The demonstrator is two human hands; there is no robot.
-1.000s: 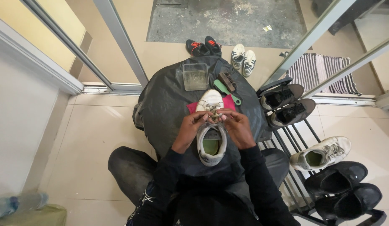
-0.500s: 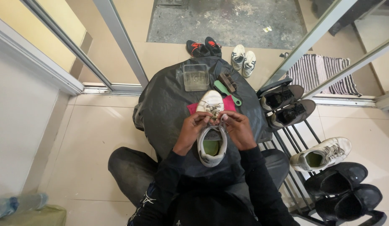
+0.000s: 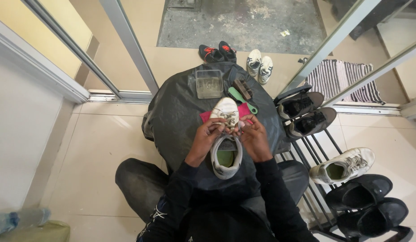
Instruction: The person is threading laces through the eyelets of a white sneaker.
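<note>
A white sneaker (image 3: 225, 114) with a green insole lies toe-away on a round table covered with a black sheet (image 3: 176, 112). My left hand (image 3: 206, 139) and my right hand (image 3: 253, 136) meet over its middle, and the fingers of both pinch the laces near the tongue. A pink cloth (image 3: 243, 110) lies under the shoe's toe. Just beyond it are a green-handled brush (image 3: 240, 94) and a clear plastic tub (image 3: 209, 83).
A metal shoe rack (image 3: 324, 148) at my right holds dark shoes, a white sneaker (image 3: 344, 165) and black shoes. Two more pairs stand on the floor beyond the table. A glass partition frame runs across the back. A plastic bottle (image 3: 17, 219) lies at lower left.
Both hands stay at the laces; only the fingers have shifted slightly. The shoe has not moved.
</note>
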